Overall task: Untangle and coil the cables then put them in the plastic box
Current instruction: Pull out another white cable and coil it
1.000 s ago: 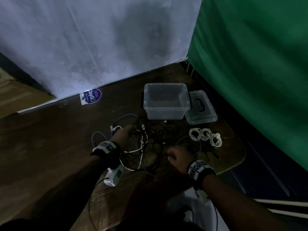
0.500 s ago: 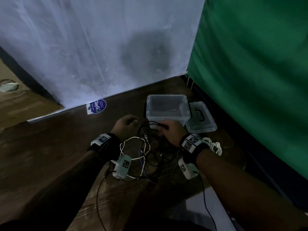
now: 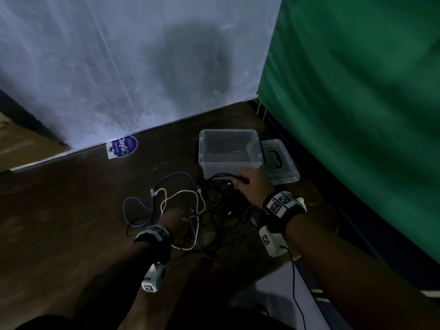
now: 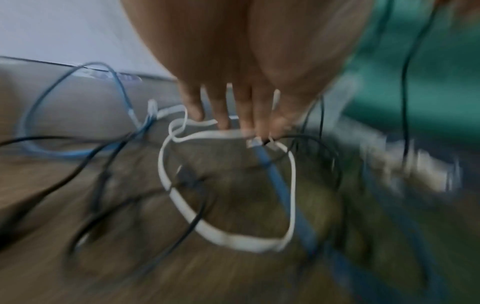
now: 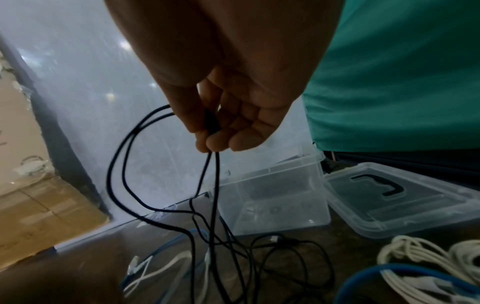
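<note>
A tangle of black cables, a white cable and a blue cable lies on the brown table in front of the clear plastic box. My right hand is raised just before the box and pinches a black cable between thumb and fingers; its loops hang down to the pile. My left hand is down on the tangle, its straight fingers touching the white cable and a blue cable end. That view is blurred.
The box's clear lid with a black handle lies right of the box. Coiled white cables and a blue cable sit at the table's right, near its rounded front edge. A round sticker lies by the white wall; a green curtain hangs on the right.
My right hand went from the front of the tangle up to the box, lifting a black cable. My left hand came back toward me and down onto the cables.
</note>
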### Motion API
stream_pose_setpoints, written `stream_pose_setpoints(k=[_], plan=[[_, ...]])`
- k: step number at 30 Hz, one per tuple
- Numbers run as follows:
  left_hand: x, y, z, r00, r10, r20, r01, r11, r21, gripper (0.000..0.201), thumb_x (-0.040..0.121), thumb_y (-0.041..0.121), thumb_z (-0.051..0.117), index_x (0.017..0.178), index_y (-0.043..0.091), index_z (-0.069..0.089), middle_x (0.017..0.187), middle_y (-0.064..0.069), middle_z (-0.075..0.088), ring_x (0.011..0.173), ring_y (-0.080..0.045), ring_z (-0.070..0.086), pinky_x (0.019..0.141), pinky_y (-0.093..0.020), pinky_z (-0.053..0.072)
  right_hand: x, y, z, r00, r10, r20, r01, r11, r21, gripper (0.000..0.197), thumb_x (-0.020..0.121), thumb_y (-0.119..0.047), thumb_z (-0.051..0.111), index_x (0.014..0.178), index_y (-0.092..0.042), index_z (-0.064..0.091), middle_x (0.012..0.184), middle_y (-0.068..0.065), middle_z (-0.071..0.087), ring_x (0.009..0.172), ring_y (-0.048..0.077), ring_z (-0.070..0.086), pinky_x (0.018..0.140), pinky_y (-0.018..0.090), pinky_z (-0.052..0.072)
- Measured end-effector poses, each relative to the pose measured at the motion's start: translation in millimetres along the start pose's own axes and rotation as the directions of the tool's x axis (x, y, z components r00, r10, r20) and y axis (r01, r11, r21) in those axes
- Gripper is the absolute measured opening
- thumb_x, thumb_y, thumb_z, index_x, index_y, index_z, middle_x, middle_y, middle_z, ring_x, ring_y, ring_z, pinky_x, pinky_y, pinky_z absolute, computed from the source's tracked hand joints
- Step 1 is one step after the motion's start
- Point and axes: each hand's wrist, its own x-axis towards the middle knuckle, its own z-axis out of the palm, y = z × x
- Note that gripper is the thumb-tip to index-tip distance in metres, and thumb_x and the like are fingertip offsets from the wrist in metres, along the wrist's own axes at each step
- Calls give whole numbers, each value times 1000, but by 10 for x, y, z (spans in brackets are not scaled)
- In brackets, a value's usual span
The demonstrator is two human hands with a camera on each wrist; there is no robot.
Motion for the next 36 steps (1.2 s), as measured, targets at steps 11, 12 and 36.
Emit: stream_pose_setpoints(k=[11, 12, 36], plan=[[-71, 446, -1037, 854, 202, -479, -399, 845, -356, 29, 80, 1, 71, 89, 28, 66, 83, 15, 66, 73, 7, 61, 68, -10, 45, 60, -246, 76, 990, 63, 125, -44, 987, -153, 42, 94, -36, 60, 132, -18, 56, 136, 5, 57, 121, 22, 55, 103, 34, 43], [-91, 515, -1095, 846, 252, -470, -431, 842, -325, 27, 81, 2, 71, 92, 26, 67, 85, 15, 65, 73, 9, 61, 67, -7, 44, 71, -324, 83, 991, 12, 131, 6, 990, -138, 47, 92, -41, 62, 134, -20, 55, 136, 4, 55, 120, 20, 53, 103, 37, 44], [51, 523, -1017, 893, 193, -407, -340, 881, -328, 38, 90, 5, 63, 67, 35, 62, 68, 1, 63, 60, 2, 53, 66, -23, 45, -56, -786, -1350, 860, 203, -468, 259, 617, 743, 17, 94, -9, 41, 86, -17, 53, 49, -7, 42, 41, 11, 31, 42, 20, 27]])
